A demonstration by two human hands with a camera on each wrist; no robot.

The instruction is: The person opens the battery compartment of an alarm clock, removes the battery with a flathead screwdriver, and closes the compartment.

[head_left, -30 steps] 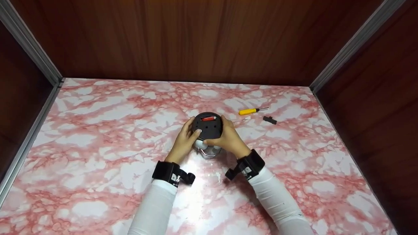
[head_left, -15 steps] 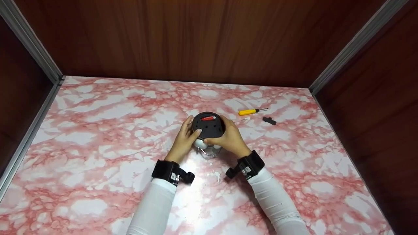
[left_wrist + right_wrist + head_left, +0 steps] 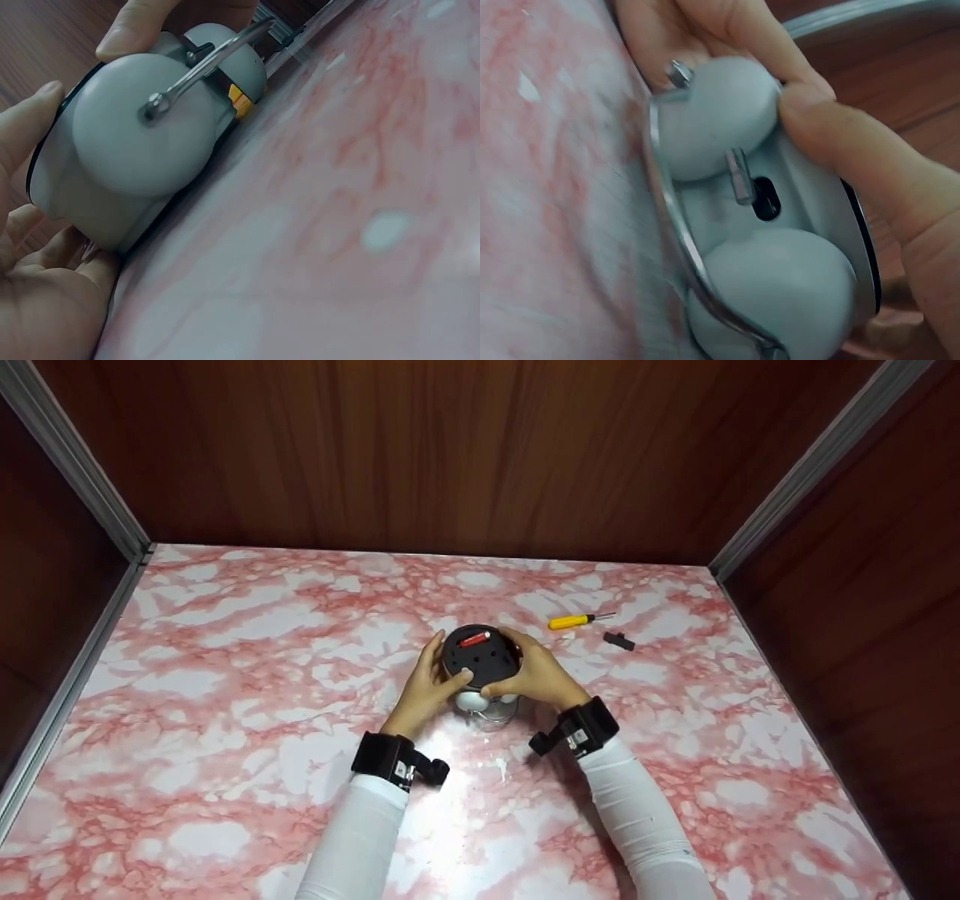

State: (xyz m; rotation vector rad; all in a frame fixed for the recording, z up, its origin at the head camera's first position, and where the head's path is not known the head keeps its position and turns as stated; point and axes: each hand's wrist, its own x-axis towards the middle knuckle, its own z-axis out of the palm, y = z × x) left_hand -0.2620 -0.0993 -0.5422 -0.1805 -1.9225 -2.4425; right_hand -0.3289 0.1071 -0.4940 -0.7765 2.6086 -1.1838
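Alarm clock point(image 3: 489, 654) sits mid-table, front down, black back up. Likely turned that way to expose the battery bay.

Left hand point(image 3: 427, 682): clamped on the clock's left side, thumb over the back, the other fingers bent round the side. Right hand point(image 3: 536, 675): clamped on the clock's right side, thumb at the near edge by the bells, fingers round the far side. Fingertips on the far side are partly hidden; can't tell how they sit there. Two-sided grip probably keeps the round body from spinning or rocking.

Red battery point(image 3: 474, 640) lies in the slot on the clock's far half, one bright end showing. Can't tell whether it's fully seated. No finger on it.

Both bells point(image 3: 772, 289) point to the clock's near side, toward the person, with the hammer point(image 3: 740, 176) between them and the wire handle point(image 3: 676, 225) arching past. Clock's front edge is at or just above the table point(image 3: 225, 780); contact unclear.

Yellow screwdriver point(image 3: 570, 622) lies right of the clock and farther out, shaft pointing away from it. Small black piece point(image 3: 619, 641), maybe the bay cover, lies farther right of the clock. Both presumably parked there to stay out of the hands' way.
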